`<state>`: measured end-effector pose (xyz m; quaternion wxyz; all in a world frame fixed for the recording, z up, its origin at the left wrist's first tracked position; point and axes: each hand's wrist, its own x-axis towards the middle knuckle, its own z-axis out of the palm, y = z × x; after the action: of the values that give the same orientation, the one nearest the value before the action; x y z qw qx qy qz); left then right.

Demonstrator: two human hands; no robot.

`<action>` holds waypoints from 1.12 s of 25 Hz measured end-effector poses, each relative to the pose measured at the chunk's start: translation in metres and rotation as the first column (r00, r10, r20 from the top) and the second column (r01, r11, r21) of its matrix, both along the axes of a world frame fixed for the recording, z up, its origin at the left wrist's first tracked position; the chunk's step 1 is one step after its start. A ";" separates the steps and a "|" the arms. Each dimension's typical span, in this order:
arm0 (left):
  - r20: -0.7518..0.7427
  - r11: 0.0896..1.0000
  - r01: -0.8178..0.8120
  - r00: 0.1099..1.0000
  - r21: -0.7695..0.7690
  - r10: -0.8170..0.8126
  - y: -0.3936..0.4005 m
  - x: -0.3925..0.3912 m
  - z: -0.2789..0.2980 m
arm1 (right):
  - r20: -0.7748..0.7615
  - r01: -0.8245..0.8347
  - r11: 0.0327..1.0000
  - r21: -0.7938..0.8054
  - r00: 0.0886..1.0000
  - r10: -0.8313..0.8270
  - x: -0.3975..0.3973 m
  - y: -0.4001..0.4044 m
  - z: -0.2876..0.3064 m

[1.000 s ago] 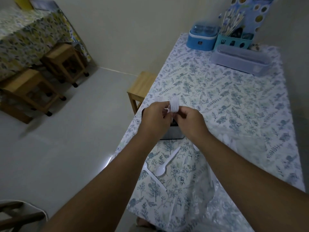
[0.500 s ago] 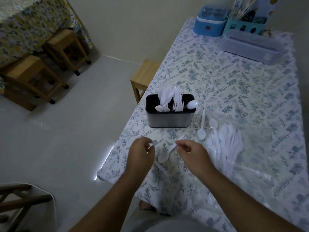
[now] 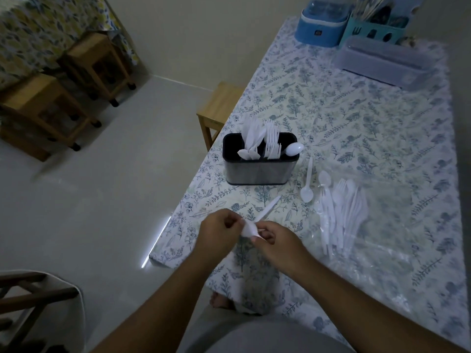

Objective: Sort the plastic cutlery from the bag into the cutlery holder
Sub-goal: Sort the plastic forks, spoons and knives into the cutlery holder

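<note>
The steel cutlery holder (image 3: 260, 169) with a black rim stands on the floral table. White knives, forks and one spoon stick out of it. In front of it, near the table's left edge, my left hand (image 3: 219, 228) and my right hand (image 3: 276, 242) meet around a white plastic spoon (image 3: 267, 211). Its bowl sits between my fingertips and its handle points up and right. Both hands pinch it at the bowl end. A clear plastic bag (image 3: 377, 207) with several white cutlery pieces lies to the right.
Two loose white spoons (image 3: 307, 186) lie between the holder and the bag. At the back stand a blue box (image 3: 322, 24), a teal basket (image 3: 372, 31) and a clear lidded container (image 3: 382, 62). A wooden stool (image 3: 219, 110) stands by the table's left edge.
My hands have come down from the holder to the table's front edge. They have closed together on the spoon that lay there, and its bowl end is lifted.
</note>
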<state>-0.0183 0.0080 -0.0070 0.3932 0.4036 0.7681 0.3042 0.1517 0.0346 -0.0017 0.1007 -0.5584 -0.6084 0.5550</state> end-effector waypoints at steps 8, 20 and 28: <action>-0.298 0.975 0.194 0.929 -0.111 -0.218 -0.004 0.015 -0.033 | 0.248 -0.150 0.981 0.126 0.962 0.116 0.023 0.010 0.000; -0.189 0.933 0.328 0.935 0.148 -0.299 0.030 0.025 0.016 | 0.297 -0.065 0.960 0.273 0.955 -0.020 0.029 0.026 0.026; -0.200 0.927 0.338 0.931 0.165 -0.304 0.058 0.073 0.002 | 0.051 0.314 0.924 -0.217 0.949 -0.310 0.053 0.011 0.013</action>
<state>0.0551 0.0662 -0.0048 0.3286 0.5856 0.6885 0.2741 0.2051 0.0454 0.0113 0.1199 -0.6599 -0.4466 0.5922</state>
